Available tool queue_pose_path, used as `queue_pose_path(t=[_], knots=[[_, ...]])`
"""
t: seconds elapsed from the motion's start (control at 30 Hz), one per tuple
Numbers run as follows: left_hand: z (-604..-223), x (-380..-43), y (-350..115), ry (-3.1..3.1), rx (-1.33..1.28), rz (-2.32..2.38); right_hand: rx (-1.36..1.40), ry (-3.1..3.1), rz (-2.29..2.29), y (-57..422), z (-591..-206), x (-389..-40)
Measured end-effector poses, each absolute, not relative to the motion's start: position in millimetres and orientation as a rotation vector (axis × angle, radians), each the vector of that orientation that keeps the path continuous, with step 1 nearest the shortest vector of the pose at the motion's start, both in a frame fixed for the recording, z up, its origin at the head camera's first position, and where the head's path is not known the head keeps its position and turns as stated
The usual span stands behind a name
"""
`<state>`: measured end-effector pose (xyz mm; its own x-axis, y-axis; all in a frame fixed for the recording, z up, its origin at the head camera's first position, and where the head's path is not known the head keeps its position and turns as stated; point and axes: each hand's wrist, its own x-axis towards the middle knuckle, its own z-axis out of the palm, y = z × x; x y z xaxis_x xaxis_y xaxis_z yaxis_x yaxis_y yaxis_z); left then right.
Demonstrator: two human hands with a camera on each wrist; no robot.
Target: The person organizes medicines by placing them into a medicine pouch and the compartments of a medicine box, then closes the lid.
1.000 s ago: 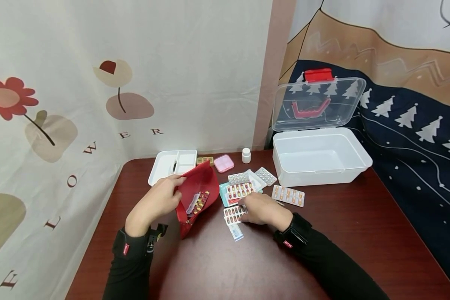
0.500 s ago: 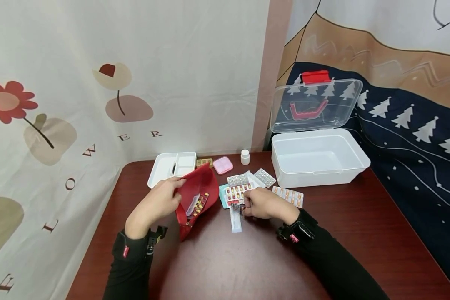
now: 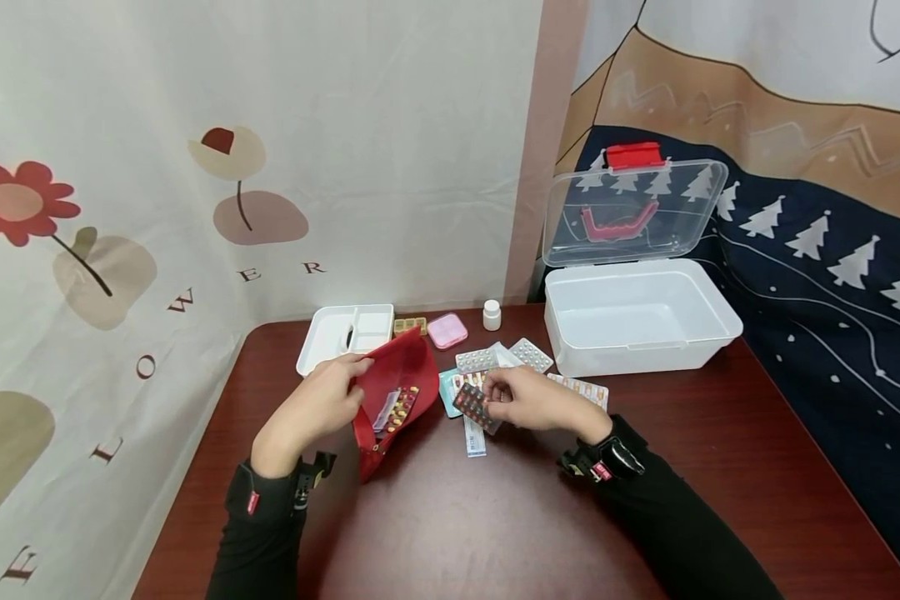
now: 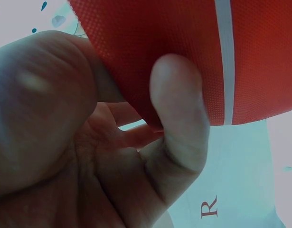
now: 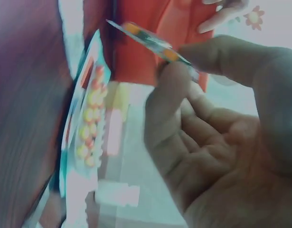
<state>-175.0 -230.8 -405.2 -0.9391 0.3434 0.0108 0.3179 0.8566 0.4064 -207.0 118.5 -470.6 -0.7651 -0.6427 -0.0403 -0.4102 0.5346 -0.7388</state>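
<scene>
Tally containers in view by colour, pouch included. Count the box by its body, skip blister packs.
White: 3 (open box, compartment tray, bottle)
Red: 1 (pouch)
Pink: 1 (flat case)
Yellow: 1 (small case)
Total: 6

I see red pouch (image 3: 414,357), fabric-textured, pale stripe outside, tilted, mouth gaping; dark blister pack (image 3: 471,404), reddish rows, raised aslant, right of pouch.
</scene>
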Motion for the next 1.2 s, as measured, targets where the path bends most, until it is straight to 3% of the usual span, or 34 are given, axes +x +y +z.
queue_pose_path(t=[0.33,1.2], knots=[[-405,-176,-229,2.952,0.528,0.633,-0.628,2.361,-1.495,80,-449,-204],[-406,-173,-228,2.959,0.561,0.653,-0.344,2.413,-1.233,-32,-460,-227]])
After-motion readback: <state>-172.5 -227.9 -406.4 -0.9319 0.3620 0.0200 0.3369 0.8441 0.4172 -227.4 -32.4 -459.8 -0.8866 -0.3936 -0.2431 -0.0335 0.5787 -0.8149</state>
